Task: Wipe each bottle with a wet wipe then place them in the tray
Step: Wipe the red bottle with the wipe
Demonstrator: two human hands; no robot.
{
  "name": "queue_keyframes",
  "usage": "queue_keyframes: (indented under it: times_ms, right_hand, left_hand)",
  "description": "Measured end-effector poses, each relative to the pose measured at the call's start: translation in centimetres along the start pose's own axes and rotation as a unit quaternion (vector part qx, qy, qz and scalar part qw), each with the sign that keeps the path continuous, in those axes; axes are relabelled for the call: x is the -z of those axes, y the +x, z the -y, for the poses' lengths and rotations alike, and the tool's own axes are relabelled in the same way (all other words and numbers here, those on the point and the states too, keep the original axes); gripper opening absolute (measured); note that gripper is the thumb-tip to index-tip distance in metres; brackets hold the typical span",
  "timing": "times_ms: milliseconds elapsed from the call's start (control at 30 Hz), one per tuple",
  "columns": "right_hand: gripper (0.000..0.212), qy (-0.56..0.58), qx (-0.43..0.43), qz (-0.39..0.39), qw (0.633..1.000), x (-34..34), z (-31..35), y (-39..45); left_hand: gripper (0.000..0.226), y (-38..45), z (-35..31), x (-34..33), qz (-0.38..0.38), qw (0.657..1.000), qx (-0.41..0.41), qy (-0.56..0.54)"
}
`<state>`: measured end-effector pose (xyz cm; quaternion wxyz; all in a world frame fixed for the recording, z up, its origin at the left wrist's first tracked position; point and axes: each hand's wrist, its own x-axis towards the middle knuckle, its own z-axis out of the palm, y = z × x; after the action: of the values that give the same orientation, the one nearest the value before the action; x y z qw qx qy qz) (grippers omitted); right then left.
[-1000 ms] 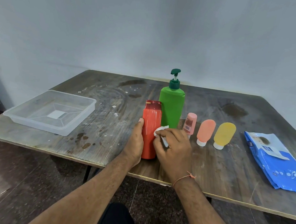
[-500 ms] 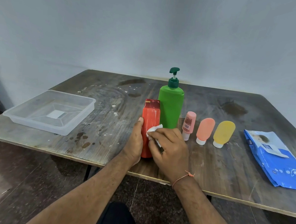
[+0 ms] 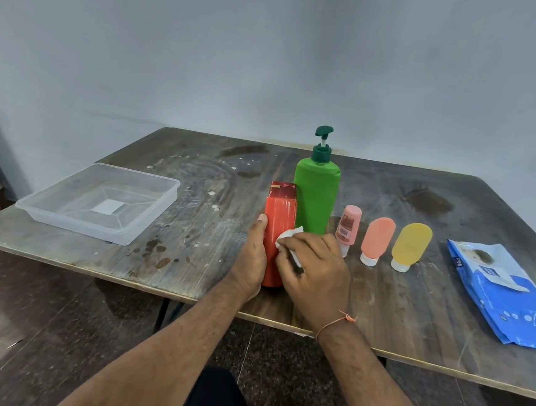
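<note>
Our left hand grips the glossy red bottle, upright on the worn wooden table. Our right hand pinches a crumpled white wipe against it.

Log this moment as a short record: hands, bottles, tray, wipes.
left hand: grips the red bottle, upright on the table
right hand: presses a wipe on the red bottle
bottles unwiped: green pump, pink tube, orange, yellow
tray: holds no bottles
wipes pack: far right
</note>
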<state>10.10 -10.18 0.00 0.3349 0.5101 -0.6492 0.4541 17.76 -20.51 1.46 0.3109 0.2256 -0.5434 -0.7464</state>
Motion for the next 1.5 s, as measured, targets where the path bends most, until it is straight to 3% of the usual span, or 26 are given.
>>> queue_keyframes:
  times_ms: [200,367,533,700,900,1100,1267,1500]
  right_hand:
    - [0.007,0.001,0.052,0.043,0.998,0.5,0.2,0.1]
    - [0.01,-0.022,0.018,0.031,0.999,0.4,0.0,0.6]
    - [0.009,-0.013,0.059,0.068,0.996,0.8,0.6,0.6]
    - [0.008,-0.027,0.024,0.04,0.999,0.7,0.3,1.7]
    - [0.007,-0.028,0.075,0.091,0.993,1.3,0.6,1.7]
    - [0.009,-0.046,0.041,0.051,0.997,1.0,0.8,2.6]
    - [0.008,-0.056,0.102,0.118,0.986,1.2,1.1,2.5]
    - [0.007,-0.068,0.062,0.084,0.992,1.0,1.8,3.3]
  left_hand:
    - [0.067,0.0,0.2,0.1,0.01,1.0,-0.005,-0.006]
    - [0.067,-0.1,0.0,0.1,0.02,1.0,-0.004,-0.008]
    - [0.069,0.0,0.1,0.2,0.015,1.0,-0.005,-0.001]
    - [0.068,0.0,0.3,0.1,0.024,0.999,-0.014,-0.017]
    - [0.071,0.1,0.4,0.3,0.016,1.0,-0.023,-0.002]
    - [0.067,-0.1,0.3,0.1,0.019,0.999,-0.039,-0.013]
    - [0.067,-0.1,0.4,0.3,0.015,0.999,-0.05,-0.009]
    - [0.067,-0.3,0.2,0.1,0.027,0.997,-0.07,-0.01]
